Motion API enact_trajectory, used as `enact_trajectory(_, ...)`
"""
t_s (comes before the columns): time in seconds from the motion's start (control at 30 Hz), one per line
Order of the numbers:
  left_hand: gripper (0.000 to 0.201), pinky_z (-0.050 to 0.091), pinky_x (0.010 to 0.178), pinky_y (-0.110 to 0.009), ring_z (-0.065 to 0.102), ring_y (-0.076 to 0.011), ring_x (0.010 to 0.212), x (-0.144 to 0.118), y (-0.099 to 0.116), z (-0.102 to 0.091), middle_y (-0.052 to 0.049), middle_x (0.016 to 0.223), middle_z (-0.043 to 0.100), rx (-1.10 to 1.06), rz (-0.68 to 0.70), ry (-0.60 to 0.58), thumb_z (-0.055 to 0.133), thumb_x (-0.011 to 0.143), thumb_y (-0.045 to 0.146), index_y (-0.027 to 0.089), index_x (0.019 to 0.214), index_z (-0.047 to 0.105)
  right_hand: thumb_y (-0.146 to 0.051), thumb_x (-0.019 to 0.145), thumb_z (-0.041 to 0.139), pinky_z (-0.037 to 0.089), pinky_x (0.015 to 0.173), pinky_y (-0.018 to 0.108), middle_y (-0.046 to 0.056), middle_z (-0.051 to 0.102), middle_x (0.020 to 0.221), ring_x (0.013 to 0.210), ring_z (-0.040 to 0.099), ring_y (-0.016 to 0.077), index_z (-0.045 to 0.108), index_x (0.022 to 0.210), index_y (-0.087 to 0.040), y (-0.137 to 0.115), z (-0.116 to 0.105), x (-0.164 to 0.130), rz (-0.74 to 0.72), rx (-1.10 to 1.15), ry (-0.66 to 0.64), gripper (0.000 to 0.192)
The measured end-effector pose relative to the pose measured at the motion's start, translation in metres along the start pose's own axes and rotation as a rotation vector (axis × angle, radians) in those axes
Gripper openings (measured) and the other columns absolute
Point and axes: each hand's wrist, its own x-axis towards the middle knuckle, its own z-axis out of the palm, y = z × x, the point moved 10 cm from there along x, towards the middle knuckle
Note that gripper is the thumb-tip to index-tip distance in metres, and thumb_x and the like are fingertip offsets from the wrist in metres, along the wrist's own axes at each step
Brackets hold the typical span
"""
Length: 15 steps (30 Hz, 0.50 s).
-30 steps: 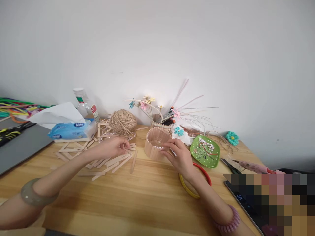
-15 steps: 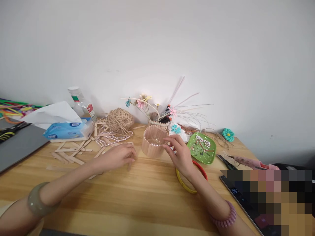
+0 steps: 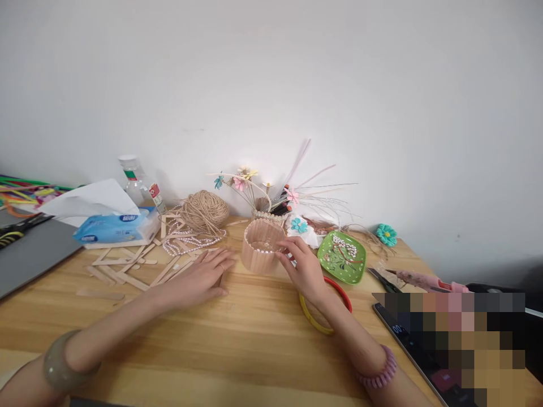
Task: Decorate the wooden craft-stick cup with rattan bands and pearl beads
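Observation:
A round holder of pale craft sticks (image 3: 257,259) with pearl beads along part of its rim stands mid-table. My right hand (image 3: 304,271) grips its right rim between thumb and fingers. To the holder's left, my left hand (image 3: 199,278) hovers low over or rests on the wood, palm down. Its fingers are stretched out and it holds nothing. Loose craft sticks (image 3: 133,279) lie beyond that hand. A red and yellow ring (image 3: 313,322) lies partly under my right forearm.
At the back are a twine ball (image 3: 204,210), a bead string (image 3: 173,249), a tissue pack (image 3: 112,227) and wire flowers (image 3: 238,183) in a pot. On the right are a green dish (image 3: 354,273) with beads, a pink glue gun (image 3: 428,281) and a phone (image 3: 409,345).
My left hand has gone from curled fingers to stretched-out fingers beside the holder. My right hand stays at the rim. The whole view has shifted slightly.

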Motion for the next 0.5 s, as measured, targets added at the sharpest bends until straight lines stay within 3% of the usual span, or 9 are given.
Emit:
enact_trajectory(0.13, 0.048, 0.027, 0.106, -0.049, 0.030, -0.0307, 0.130, 0.006, -0.011, -0.008, -0.013, 0.135, 0.045, 0.030, -0.047, 0.121, 0.054, 0.083, 0.040, 0.018, 0.126, 0.047, -0.028, 0.090, 0.047, 0.052, 0.076, 0.034, 0.007, 0.057, 0.107, 0.084, 0.063, 0.0178, 0.057, 0.105, -0.022, 0.001, 0.000, -0.002, 0.003, -0.011, 0.001, 0.019)
enact_trajectory(0.23, 0.034, 0.034, 0.102, -0.043, 0.038, -0.0277, 0.121, 0.011, -0.017, -0.015, -0.010, 0.122, 0.056, 0.015, -0.051, 0.156, 0.051, 0.086, 0.031, 0.018, 0.117, 0.056, -0.027, 0.090, 0.047, 0.053, 0.076, 0.033, 0.007, 0.057, 0.107, 0.084, 0.063, 0.0175, 0.058, 0.105, -0.022, 0.000, 0.001, -0.002, 0.001, -0.011, -0.003, 0.019)
enact_trajectory(0.37, 0.030, 0.037, 0.099, -0.038, 0.043, -0.0238, 0.115, 0.009, -0.024, -0.028, -0.008, 0.115, 0.060, -0.004, -0.071, 0.186, 0.048, 0.086, 0.021, 0.019, 0.115, 0.057, -0.026, 0.090, 0.047, 0.053, 0.072, 0.032, 0.008, 0.057, 0.106, 0.085, 0.063, 0.0175, 0.057, 0.105, -0.021, 0.000, 0.002, -0.001, -0.007, -0.002, -0.012, 0.019)
enact_trajectory(0.5, 0.027, 0.040, 0.094, -0.038, 0.047, -0.0236, 0.111, -0.006, -0.030, -0.039, -0.008, 0.110, 0.062, -0.028, -0.133, 0.217, 0.045, 0.088, 0.027, 0.018, 0.107, 0.060, -0.026, 0.090, 0.046, 0.053, 0.074, 0.034, 0.008, 0.057, 0.107, 0.087, 0.063, 0.0186, 0.057, 0.105, -0.022, 0.000, 0.001, -0.001, -0.015, -0.002, -0.010, 0.019)
